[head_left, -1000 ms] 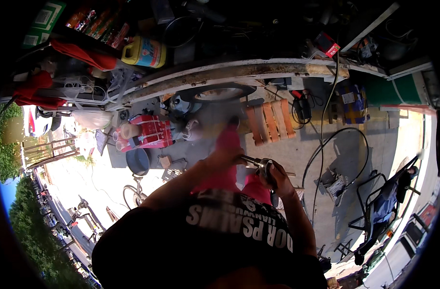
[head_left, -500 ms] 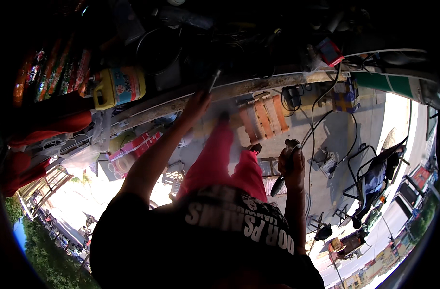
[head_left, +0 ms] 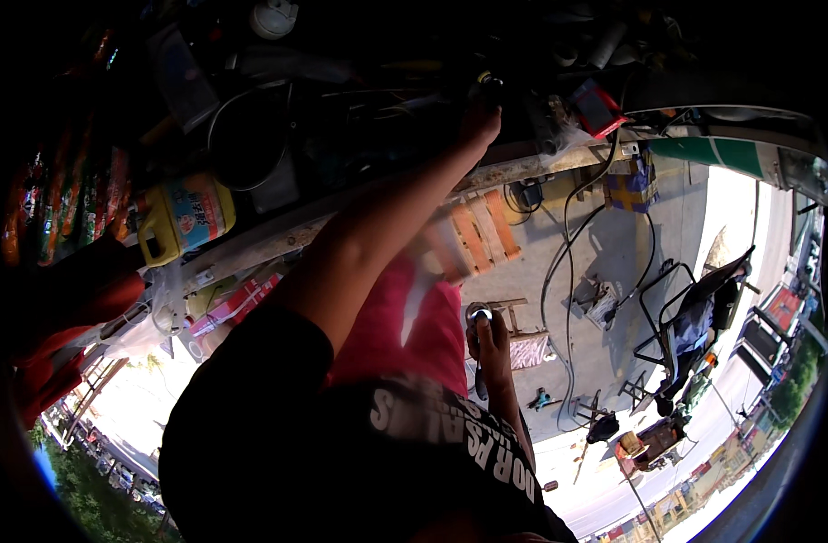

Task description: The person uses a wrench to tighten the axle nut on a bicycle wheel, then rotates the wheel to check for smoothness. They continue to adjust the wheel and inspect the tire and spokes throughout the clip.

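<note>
My left hand (head_left: 482,127) reaches over the dark bench at the top. Its fingers are closed beside a small shiny item with a yellowish ring (head_left: 488,80); shadow hides whether they grip that or something else. In front of my body, my right hand (head_left: 491,346) is wrapped round a dark tool (head_left: 480,384). One end of it is round and shiny, and a dark tapered part sticks out below the fingers; its exact kind does not show.
The bench edge (head_left: 531,161) crosses the view. On the bench are a yellow jug (head_left: 186,217), a round pan-like thing (head_left: 251,140) and a red box (head_left: 598,109). Below stand a slatted wooden stool (head_left: 482,233), hanging cables (head_left: 559,262) and a folding chair (head_left: 690,317).
My left hand has moved right and farther over the bench; the metal rod seen in it before no longer shows. My right hand has moved left and slightly down with the dark tool.
</note>
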`<state>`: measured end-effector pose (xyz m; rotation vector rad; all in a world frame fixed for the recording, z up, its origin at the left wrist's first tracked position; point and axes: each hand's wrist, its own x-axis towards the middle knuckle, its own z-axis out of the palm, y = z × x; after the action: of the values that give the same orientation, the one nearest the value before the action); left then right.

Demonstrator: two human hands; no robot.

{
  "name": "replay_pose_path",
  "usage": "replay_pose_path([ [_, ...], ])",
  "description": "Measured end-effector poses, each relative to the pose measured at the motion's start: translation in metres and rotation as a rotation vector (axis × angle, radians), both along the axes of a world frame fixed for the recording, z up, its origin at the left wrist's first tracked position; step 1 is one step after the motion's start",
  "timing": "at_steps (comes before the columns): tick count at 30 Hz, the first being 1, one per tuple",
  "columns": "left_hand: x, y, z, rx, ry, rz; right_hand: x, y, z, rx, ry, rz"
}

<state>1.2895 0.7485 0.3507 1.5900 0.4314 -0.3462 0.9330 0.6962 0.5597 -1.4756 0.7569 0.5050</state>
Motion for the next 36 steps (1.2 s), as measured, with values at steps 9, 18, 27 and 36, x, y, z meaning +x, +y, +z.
replay_pose_path([
  [9,-0.019,0.018,0.067,0.505,-0.544,-0.298,0.005,-0.021,-0.007,0.078,0.111,-0.198],
  [18,-0.091,0.137,0.082,0.824,-0.704,-0.302,0.003,-0.028,-0.015,0.095,0.113,-0.128],
  [27,-0.052,0.198,0.076,0.689,-0.572,-0.876,0.016,-0.020,-0.014,0.018,0.128,-0.019],
  [36,-0.051,0.233,0.094,0.480,-0.477,-1.062,0.009,-0.015,-0.023,-0.002,0.094,0.016],
])
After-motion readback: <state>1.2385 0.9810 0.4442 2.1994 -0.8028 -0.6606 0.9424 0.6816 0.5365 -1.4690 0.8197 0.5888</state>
